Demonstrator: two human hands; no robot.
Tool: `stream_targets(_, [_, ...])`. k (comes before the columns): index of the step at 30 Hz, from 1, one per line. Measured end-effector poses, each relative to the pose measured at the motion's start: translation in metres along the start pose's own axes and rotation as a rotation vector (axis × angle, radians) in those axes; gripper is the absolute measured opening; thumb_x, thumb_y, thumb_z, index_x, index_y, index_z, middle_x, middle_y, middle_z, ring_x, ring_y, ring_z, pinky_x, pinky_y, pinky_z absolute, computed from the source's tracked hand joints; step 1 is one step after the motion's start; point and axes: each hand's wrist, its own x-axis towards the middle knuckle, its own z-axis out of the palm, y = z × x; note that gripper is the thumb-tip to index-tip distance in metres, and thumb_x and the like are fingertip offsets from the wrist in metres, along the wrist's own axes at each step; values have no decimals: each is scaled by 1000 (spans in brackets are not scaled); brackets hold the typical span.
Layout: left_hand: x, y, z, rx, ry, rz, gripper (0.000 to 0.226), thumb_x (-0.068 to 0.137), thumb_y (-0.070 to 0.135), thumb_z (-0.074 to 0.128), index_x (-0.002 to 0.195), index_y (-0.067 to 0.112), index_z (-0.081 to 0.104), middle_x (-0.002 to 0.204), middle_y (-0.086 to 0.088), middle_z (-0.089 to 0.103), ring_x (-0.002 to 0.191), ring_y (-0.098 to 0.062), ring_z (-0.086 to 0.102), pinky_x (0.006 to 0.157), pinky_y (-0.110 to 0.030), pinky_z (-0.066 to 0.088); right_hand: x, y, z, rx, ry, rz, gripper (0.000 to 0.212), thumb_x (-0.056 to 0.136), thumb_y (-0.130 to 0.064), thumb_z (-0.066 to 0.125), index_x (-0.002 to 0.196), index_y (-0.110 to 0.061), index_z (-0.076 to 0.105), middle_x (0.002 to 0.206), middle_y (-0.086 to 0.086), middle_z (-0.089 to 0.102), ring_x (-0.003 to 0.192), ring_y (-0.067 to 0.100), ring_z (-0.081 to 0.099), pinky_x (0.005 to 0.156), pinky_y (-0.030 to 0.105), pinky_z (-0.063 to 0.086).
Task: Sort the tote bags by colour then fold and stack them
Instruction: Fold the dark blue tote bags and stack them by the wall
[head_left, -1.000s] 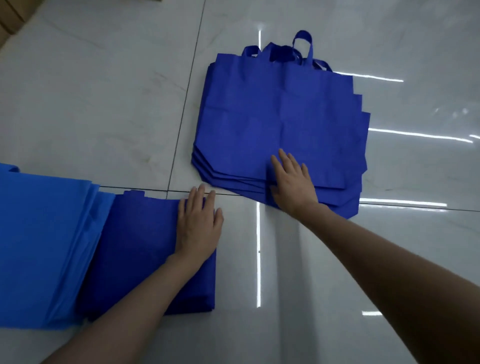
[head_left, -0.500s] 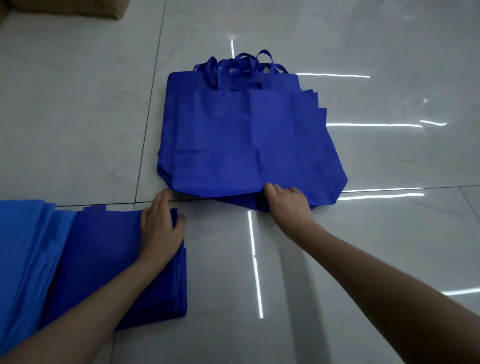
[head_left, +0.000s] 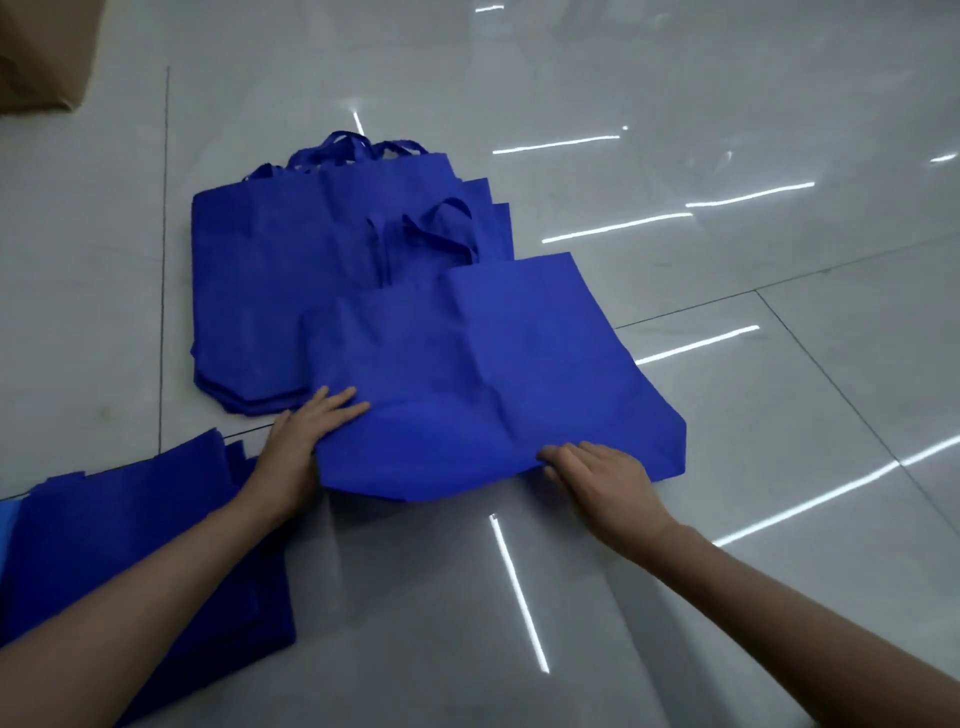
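Observation:
One royal-blue tote bag (head_left: 483, 374) lies partly pulled off a pile of unfolded royal-blue totes (head_left: 270, 280) on the floor. Its bottom edge is lifted toward me and its handles (head_left: 441, 228) rest on the pile. My left hand (head_left: 306, 431) grips the bag's near left corner. My right hand (head_left: 597, 467) pinches the bottom edge further right. A stack of folded royal-blue totes (head_left: 130, 525) sits at the lower left, under my left forearm. A sliver of lighter blue fabric (head_left: 6, 535) shows at the left edge.
The floor is glossy pale tile (head_left: 779, 467) with dark grout lines and bright light reflections. A brown cardboard box (head_left: 41, 57) stands at the top left corner. Bare tile lies in front of me and to the right of the pile.
My left hand left the folded stack and took hold of the top tote. Both hands drew that tote off the pile toward me and to the right. The camera view shifted.

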Motion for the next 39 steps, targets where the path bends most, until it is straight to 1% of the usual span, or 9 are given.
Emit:
stream_targets(4, [2,8,11,-320,-42,-93,56,84,-13,58,126,24,54,143,0,42,141,-18,24,107,-17,19,-33,41,-26,29,-118,34,46,97,-48,36,113,-13,59,93,-1,70,78,17,67,66,25,52])
stream_targets(7, [6,21,3,-527,-88,-239,48,90,-8,51,127,22,50,142,-3,41,138,-16,27,104,-16,26,-56,84,-36,65,-132,172,44,87,-35,52,125,-14,57,117,1,66,103,19,63,89,22,43])
stream_targets(10, [11,22,-6,-481,-167,-199,52,90,-10,51,125,28,46,137,2,43,137,-10,27,110,-25,22,-54,103,-38,173,-83,396,52,77,-1,66,127,-16,59,125,1,61,113,21,56,95,26,40])
stream_targets(14, [17,24,-9,-630,-28,-298,32,90,-9,49,107,14,64,115,-9,61,117,-16,54,108,-38,33,-24,93,-42,574,22,731,29,83,4,63,103,-16,72,107,-7,68,103,-1,56,86,14,39])
stream_targets(17, [22,30,-10,-535,190,-363,19,89,21,61,78,5,60,74,-5,56,69,-11,52,69,-32,39,-3,83,-44,863,172,840,8,85,-11,68,90,-16,71,85,-3,70,77,-1,62,72,13,46])
stream_targets(25, [28,36,-22,-607,241,-456,27,90,34,58,85,8,61,86,2,63,78,-11,57,66,-19,42,28,79,-48,906,403,845,12,91,-22,62,94,-10,65,89,7,68,80,12,64,70,23,53])
stream_targets(31, [22,26,-18,-584,168,-512,19,87,28,63,82,10,60,83,4,61,81,-15,56,67,-20,42,19,82,-26,663,238,958,26,95,-35,55,95,-9,58,82,0,62,70,13,57,56,19,44])
stream_targets(35, [40,30,-11,-525,342,-564,44,87,35,64,119,7,54,105,0,51,100,-15,45,85,-23,34,26,80,-4,504,239,1118,32,94,-38,53,77,-12,47,67,-4,48,60,13,43,52,25,32])
stream_targets(39, [51,30,0,-431,426,-624,19,89,28,62,92,11,53,87,2,54,95,-21,50,76,-25,34,29,78,3,687,294,1166,30,94,-41,52,88,-11,51,77,-7,52,67,8,48,57,23,36])
